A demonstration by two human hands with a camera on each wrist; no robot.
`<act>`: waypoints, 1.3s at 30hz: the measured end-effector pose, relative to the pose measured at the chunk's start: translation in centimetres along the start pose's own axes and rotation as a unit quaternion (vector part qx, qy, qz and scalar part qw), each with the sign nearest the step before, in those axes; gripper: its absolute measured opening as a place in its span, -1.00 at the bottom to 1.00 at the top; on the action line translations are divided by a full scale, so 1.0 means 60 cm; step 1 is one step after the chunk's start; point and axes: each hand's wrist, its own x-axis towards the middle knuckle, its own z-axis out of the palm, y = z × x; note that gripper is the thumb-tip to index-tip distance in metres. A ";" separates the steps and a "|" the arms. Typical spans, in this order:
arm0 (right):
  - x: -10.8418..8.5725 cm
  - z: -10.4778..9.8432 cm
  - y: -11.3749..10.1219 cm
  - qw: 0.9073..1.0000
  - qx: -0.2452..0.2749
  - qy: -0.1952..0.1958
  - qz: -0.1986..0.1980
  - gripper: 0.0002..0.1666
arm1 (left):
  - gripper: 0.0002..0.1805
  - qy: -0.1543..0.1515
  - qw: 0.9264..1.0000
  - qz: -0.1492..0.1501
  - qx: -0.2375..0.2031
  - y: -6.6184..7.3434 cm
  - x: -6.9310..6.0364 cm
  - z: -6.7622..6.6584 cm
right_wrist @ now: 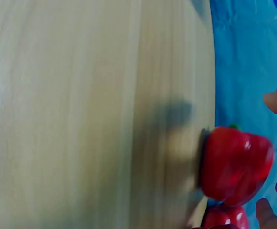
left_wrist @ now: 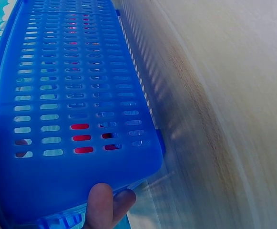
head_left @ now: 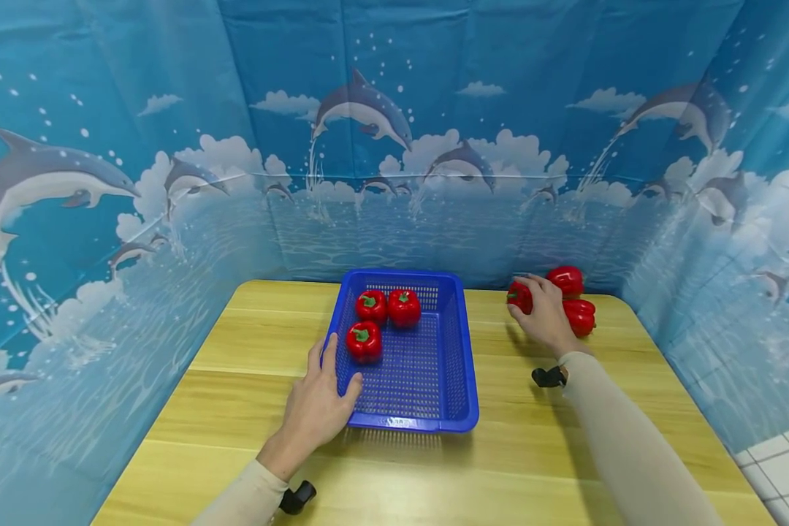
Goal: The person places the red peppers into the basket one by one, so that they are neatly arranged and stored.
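At its near left corner, a blue plastic basket (head_left: pixel 460 351) is held by my left hand (head_left: pixel 318 405). The thumb lies over the rim, and the other fingers are along the left side. In the left wrist view, fingertips (left_wrist: pixel 100 205) touch the slotted wall. Inside the basket, three red bell peppers (head_left: pixel 364 342) sit toward the left. My right hand (head_left: pixel 544 314) is over the leftmost red bell pepper (right_wrist: pixel 236 164) of a group on the right, fingers spread apart. The right wrist view shows a gap between the fingers and that pepper.
Two more red bell peppers (head_left: pixel 580 316) lie beside the right hand near the back right corner of the wooden table (head_left: pixel 237 351). A blue dolphin-print curtain (head_left: pixel 381 219) hangs behind and along both sides. White tiles (head_left: pixel 785 464) show at the lower right.
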 end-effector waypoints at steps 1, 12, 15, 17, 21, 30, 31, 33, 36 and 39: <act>0.000 0.000 0.003 1.000 -0.003 -0.006 0.004 -0.18 | 0.02 0.000 1.000 0.000 0.000 0.000 0.000 0.000; -0.005 0.007 0.027 0.999 -0.014 -0.027 0.030 -0.13 | 0.03 0.004 1.000 -0.003 0.004 0.000 0.001 0.002; -0.006 0.006 0.029 0.999 -0.019 -0.028 0.037 -0.11 | 0.03 0.003 1.000 -0.003 0.004 0.000 0.001 0.002; -0.007 0.005 0.028 0.998 -0.024 -0.030 0.042 -0.12 | 0.03 0.001 1.000 -0.004 0.004 0.000 0.001 0.003; -0.007 0.000 0.027 0.998 -0.031 -0.034 0.051 -0.16 | 0.02 0.001 1.000 -0.004 0.008 0.000 0.002 0.003; -0.006 0.002 0.029 0.996 -0.046 -0.047 0.058 -0.19 | 0.06 -0.004 1.000 -0.010 0.008 0.001 0.002 0.003; -0.006 0.002 0.028 0.996 -0.047 -0.048 0.057 -0.19 | 0.05 -0.004 1.000 -0.010 0.008 0.000 0.002 0.003; -0.006 0.004 0.024 0.996 -0.047 -0.049 0.056 -0.20 | 0.06 -0.004 1.000 -0.010 0.007 0.000 0.002 0.003; -0.008 0.005 0.016 0.996 -0.044 -0.051 0.057 -0.21 | 0.06 -0.002 1.000 -0.009 0.008 0.000 0.002 0.003; -0.011 0.008 0.012 0.996 -0.039 -0.047 0.059 -0.19 | 0.05 0.000 1.000 -0.008 0.008 0.001 0.002 0.003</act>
